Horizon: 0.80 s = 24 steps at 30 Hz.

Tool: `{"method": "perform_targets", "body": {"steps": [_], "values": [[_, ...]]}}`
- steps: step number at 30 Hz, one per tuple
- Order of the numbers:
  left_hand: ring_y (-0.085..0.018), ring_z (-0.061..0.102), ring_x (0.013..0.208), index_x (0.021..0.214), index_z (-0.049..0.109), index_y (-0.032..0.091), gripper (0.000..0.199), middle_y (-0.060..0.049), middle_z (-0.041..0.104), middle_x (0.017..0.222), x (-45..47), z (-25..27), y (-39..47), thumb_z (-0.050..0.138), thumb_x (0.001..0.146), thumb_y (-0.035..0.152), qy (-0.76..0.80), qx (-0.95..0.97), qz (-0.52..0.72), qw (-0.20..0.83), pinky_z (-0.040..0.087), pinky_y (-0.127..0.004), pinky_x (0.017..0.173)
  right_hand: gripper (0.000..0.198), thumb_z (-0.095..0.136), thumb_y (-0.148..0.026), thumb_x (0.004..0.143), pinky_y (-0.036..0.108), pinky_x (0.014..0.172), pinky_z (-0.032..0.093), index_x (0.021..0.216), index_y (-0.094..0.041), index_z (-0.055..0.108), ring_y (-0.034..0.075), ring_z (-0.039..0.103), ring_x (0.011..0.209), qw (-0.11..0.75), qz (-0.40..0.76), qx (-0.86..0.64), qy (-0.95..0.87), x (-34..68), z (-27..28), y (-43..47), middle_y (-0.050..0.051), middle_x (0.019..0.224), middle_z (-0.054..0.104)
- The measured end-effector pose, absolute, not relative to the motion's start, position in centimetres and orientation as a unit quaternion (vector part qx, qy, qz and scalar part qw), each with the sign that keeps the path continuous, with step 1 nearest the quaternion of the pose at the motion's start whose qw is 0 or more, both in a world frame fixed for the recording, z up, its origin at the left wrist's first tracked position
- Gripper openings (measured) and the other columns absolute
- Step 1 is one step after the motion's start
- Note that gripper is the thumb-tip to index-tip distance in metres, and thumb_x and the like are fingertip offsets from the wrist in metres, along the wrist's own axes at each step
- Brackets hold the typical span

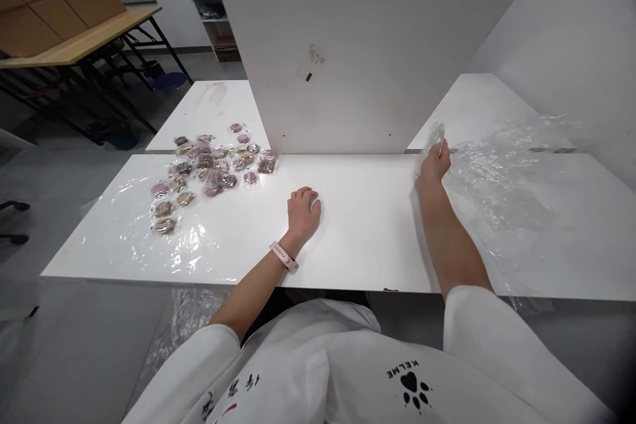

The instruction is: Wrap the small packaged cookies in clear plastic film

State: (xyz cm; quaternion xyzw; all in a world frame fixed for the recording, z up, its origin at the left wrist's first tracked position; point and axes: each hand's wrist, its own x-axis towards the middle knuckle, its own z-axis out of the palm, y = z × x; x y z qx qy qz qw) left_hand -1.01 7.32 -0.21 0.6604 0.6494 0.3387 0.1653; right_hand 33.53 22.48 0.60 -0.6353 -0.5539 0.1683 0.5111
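Note:
My left hand (pixel 302 213) rests on the white table (pixel 358 238) near its middle, fingers lightly bent and thumb apart, with nothing visible in it. A pink wristband (pixel 283 256) is on that wrist. Farther right, my right hand (pixel 436 160) is closed on a piece of clear plastic film (pixel 437 132) that sticks up above the fingers. Just beside it spreads a crumpled heap of clear plastic (pixel 501 179). Left of my left hand lie many small individually wrapped items (pixel 213 162), brown and pinkish, in clear wrappers; their exact kind is unclear.
A tall white panel (pixel 358 33) stands upright behind the table's middle. More clear plastic (pixel 144 238) covers the table's left part, and some hangs below the front edge. Cardboard boxes (pixel 54 0) sit on a wooden table (pixel 99 33) at the far left, near a blue stool (pixel 169 81).

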Motion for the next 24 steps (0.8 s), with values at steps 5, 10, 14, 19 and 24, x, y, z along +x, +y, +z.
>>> {"method": "perform_targets", "body": {"steps": [5, 10, 14, 19, 24], "values": [[-0.027, 0.053, 0.119, 0.102, 0.066, 0.024, 0.021, -0.007, 0.061, 0.129, -1.0, 0.2, 7.3, 0.052, 0.087, 0.018, 0.656, 0.663, 0.319, 0.168, 0.044, -0.046, 0.099, 0.050, 0.039, -0.034, 0.102, 0.066, 0.111, 0.015, 0.146, -0.010, 0.042, 0.039, 0.021, 0.146, 0.441, 0.091, -0.730, -0.513, 34.6, 0.9, 27.2, 0.026, 0.156, 0.031], [-0.028, 0.054, 0.117, 0.100, 0.066, 0.025, 0.021, -0.007, 0.061, 0.129, -1.0, 0.2, 7.4, 0.052, 0.086, 0.017, 0.653, 0.665, 0.319, 0.170, 0.045, -0.047, 0.096, 0.053, 0.044, -0.027, 0.097, 0.065, 0.111, 0.014, 0.142, 0.000, 0.044, 0.036, 0.018, 0.147, 0.384, 0.068, -0.718, -0.577, 32.4, -1.2, 23.9, 0.032, 0.157, 0.027], [-0.028, 0.054, 0.119, 0.099, 0.066, 0.024, 0.022, -0.007, 0.061, 0.129, -1.1, 0.3, 7.5, 0.051, 0.086, 0.016, 0.648, 0.668, 0.323, 0.173, 0.043, -0.048, 0.099, 0.042, 0.041, -0.024, 0.098, 0.057, 0.114, 0.019, 0.138, -0.014, 0.054, 0.032, 0.027, 0.144, 0.330, -0.034, -0.637, -0.695, 29.7, -1.2, 14.5, 0.020, 0.154, 0.040], [-0.027, 0.053, 0.120, 0.097, 0.067, 0.024, 0.024, -0.006, 0.062, 0.126, -1.2, 0.1, 7.5, 0.050, 0.085, 0.012, 0.644, 0.664, 0.334, 0.181, 0.042, -0.048, 0.101, 0.038, 0.050, -0.029, 0.094, 0.058, 0.109, 0.026, 0.130, -0.022, 0.058, 0.035, 0.036, 0.138, 0.307, -0.170, -0.710, -0.611, 31.2, -1.0, 1.3, 0.017, 0.143, 0.051], [-0.027, 0.054, 0.119, 0.094, 0.068, 0.024, 0.026, -0.006, 0.064, 0.124, -1.5, 0.1, 7.9, 0.049, 0.083, 0.009, 0.643, 0.658, 0.342, 0.190, 0.040, -0.046, 0.103, 0.050, 0.054, -0.039, 0.085, 0.067, 0.096, 0.034, 0.127, -0.011, 0.060, 0.046, 0.044, 0.124, 0.280, -0.137, -0.874, -0.372, 36.7, -1.5, -5.4, 0.027, 0.135, 0.053]]}}
